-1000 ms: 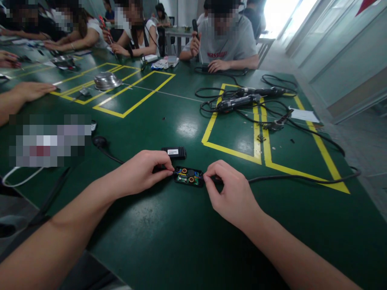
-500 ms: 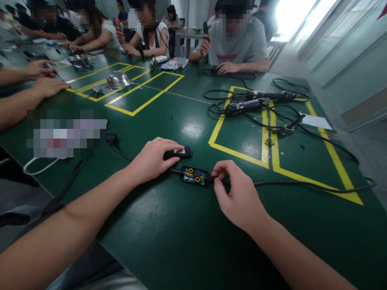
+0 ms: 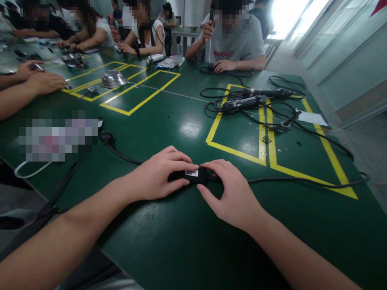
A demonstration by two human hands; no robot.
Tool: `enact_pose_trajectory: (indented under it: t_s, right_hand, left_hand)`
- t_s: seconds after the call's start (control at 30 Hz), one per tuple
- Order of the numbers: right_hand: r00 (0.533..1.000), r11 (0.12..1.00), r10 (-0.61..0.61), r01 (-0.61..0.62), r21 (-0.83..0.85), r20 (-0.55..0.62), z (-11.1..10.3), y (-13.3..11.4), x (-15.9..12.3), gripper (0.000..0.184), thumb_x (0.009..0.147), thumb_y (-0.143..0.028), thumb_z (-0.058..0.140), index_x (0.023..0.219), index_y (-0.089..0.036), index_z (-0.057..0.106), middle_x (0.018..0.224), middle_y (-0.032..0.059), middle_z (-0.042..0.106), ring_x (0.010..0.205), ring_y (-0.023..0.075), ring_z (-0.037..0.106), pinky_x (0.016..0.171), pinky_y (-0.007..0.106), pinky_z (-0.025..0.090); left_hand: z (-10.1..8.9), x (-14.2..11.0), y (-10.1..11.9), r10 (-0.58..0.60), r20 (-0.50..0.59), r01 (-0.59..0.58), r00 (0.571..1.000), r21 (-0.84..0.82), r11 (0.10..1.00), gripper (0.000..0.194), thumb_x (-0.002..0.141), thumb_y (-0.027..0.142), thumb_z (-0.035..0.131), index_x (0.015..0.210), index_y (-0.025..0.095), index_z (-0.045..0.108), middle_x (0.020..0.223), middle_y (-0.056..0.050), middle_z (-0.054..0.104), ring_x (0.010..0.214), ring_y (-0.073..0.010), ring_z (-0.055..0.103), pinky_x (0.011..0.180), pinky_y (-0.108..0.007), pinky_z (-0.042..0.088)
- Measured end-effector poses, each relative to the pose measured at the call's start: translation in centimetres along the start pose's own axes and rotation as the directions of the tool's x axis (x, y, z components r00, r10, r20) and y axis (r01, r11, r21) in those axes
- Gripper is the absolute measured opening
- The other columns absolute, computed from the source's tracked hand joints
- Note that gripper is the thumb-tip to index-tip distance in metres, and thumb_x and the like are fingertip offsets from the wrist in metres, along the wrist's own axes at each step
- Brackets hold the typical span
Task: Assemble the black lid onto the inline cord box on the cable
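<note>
A black plastic cover (image 3: pixel 202 175) with a white label lies over the small circuit-board housing in front of me, and the board is hidden beneath it. My left hand (image 3: pixel 160 174) grips the cover's left part, thumb on the near side and fingers on top. At the right end, my right hand (image 3: pixel 234 189) has thumb and index finger on opposite long edges of the covered housing. A black cable (image 3: pixel 281 179) runs out to the right from under that hand. On the left, another black cable (image 3: pixel 123 158) leads to a plug (image 3: pixel 106 138).
Two black electric screwdrivers (image 3: pixel 244 103) with looped cords lie at the back right, near small metal pieces (image 3: pixel 266 139) and white paper (image 3: pixel 311 117). A metal bowl (image 3: pixel 113 79) sits inside yellow tape lines. Several people work around the green table (image 3: pixel 157 237); a neighbour's hands (image 3: pixel 45 82) are at left.
My left hand has brought the cover nearer and right, onto the housing, hiding the exposed board. My right hand's fingers have shifted from the cable end to the housing's edges.
</note>
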State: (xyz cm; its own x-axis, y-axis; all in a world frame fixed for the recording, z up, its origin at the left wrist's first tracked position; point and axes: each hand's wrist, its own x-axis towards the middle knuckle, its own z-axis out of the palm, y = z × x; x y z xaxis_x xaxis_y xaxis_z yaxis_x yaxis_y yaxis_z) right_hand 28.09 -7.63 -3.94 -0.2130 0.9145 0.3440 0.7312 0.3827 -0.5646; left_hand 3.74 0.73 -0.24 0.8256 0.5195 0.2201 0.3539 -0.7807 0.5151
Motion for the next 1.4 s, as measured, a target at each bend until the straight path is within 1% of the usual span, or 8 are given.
enact_pose_trajectory:
  t_s: [0.3, 0.57, 0.8, 0.93, 1.0, 1.13, 1.3, 1.4]
  right_hand:
    - [1.000, 1.000, 0.006, -0.007, -0.015, -0.015, 0.3, 0.5, 0.2, 0.021, 0.101, -0.030, 0.072, 0.121, -0.022, 0.071, 0.116, 0.0119, 0.076, 0.106, 0.0313, 0.073, 0.092, 0.050, 0.061]
    - [1.000, 0.998, 0.014, -0.014, -0.069, -0.003, 0.3, 0.3, 0.1, 0.021, 0.100, -0.029, 0.077, 0.119, -0.023, 0.072, 0.114, 0.0099, 0.080, 0.102, 0.0307, 0.073, 0.085, 0.047, 0.056]
    - [1.000, 0.997, 0.008, -0.007, -0.072, 0.003, 0.4, 0.3, 0.2, 0.020, 0.102, -0.031, 0.073, 0.121, -0.024, 0.073, 0.117, 0.0115, 0.081, 0.105, 0.0321, 0.073, 0.087, 0.048, 0.054]
    - [0.999, 0.996, 0.025, -0.027, -0.085, -0.027, 0.4, 0.1, 0.1, 0.033, 0.101, -0.036, 0.071, 0.131, -0.023, 0.068, 0.114, 0.0121, 0.080, 0.100, 0.0323, 0.072, 0.086, 0.048, 0.053]
    - [0.997, 0.994, 0.040, -0.046, -0.097, -0.059, 0.4, 0.0, 0.0, 0.037, 0.098, -0.034, 0.069, 0.133, -0.021, 0.064, 0.108, 0.0110, 0.078, 0.094, 0.0306, 0.071, 0.084, 0.046, 0.052]
    - [0.999, 0.992, 0.024, -0.030, -0.126, -0.049, 0.4, -0.1, 0.0, 0.007, 0.097, -0.023, 0.060, 0.102, -0.022, 0.065, 0.094, 0.0084, 0.073, 0.085, 0.0267, 0.067, 0.077, 0.042, 0.048]
    - [0.999, 0.992, -0.010, 0.006, -0.123, -0.034, 0.2, 0.1, 0.1, 0.006, 0.099, -0.020, 0.060, 0.095, -0.023, 0.064, 0.090, 0.0072, 0.073, 0.082, 0.0248, 0.068, 0.074, 0.040, 0.050]
    - [1.000, 0.997, -0.008, 0.006, -0.077, -0.025, 0.1, 0.1, 0.0, 0.009, 0.101, -0.019, 0.058, 0.102, -0.022, 0.067, 0.094, 0.0070, 0.075, 0.085, 0.0238, 0.071, 0.075, 0.039, 0.056]
  left_hand:
    - [0.3, -0.1, -0.5, -0.014, 0.024, 0.015, 1.000, -0.040, 0.999, 0.035, 0.106, 0.022, 0.075, 0.141, 0.024, 0.078, 0.134, -0.010, 0.081, 0.120, -0.0267, 0.068, 0.108, -0.043, 0.058]
    - [0.3, -0.1, -0.4, 0.008, 0.027, -0.010, 1.000, 0.063, 0.998, 0.035, 0.106, 0.024, 0.074, 0.141, 0.024, 0.078, 0.134, -0.012, 0.081, 0.115, -0.0277, 0.068, 0.103, -0.044, 0.059]
    - [0.2, 0.0, -0.3, -0.019, 0.026, 0.019, 0.999, 0.000, 1.000, 0.032, 0.106, 0.025, 0.073, 0.138, 0.024, 0.077, 0.132, -0.009, 0.082, 0.115, -0.0271, 0.069, 0.104, -0.043, 0.056]
    - [0.2, 0.0, -0.6, -0.124, -0.061, 0.116, 0.990, -0.114, 0.987, 0.032, 0.107, 0.034, 0.068, 0.137, 0.023, 0.072, 0.125, -0.008, 0.082, 0.106, -0.0237, 0.073, 0.096, -0.039, 0.058]
    - [0.1, 0.0, -1.2, -0.224, -0.161, 0.206, 0.961, -0.120, 0.971, 0.032, 0.106, 0.039, 0.067, 0.133, 0.021, 0.069, 0.122, -0.008, 0.081, 0.101, -0.0235, 0.073, 0.091, -0.038, 0.059]
    - [0.2, 0.2, -2.6, -0.330, -0.228, 0.339, 0.916, 0.001, 0.941, 0.016, 0.101, 0.032, 0.069, 0.112, 0.021, 0.067, 0.122, -0.010, 0.080, 0.108, -0.0282, 0.071, 0.099, -0.047, 0.058]
    - [0.0, -0.1, -2.9, -0.213, -0.234, 0.246, 0.949, 0.123, 0.961, 0.012, 0.103, 0.031, 0.065, 0.101, 0.021, 0.072, 0.134, -0.013, 0.074, 0.122, -0.0311, 0.067, 0.110, -0.053, 0.054]
    - [-0.6, -0.5, -2.2, -0.115, -0.161, 0.134, 0.980, 0.115, 0.984, 0.017, 0.104, 0.034, 0.063, 0.098, 0.021, 0.073, 0.114, -0.010, 0.074, 0.105, -0.0265, 0.069, 0.096, -0.042, 0.056]
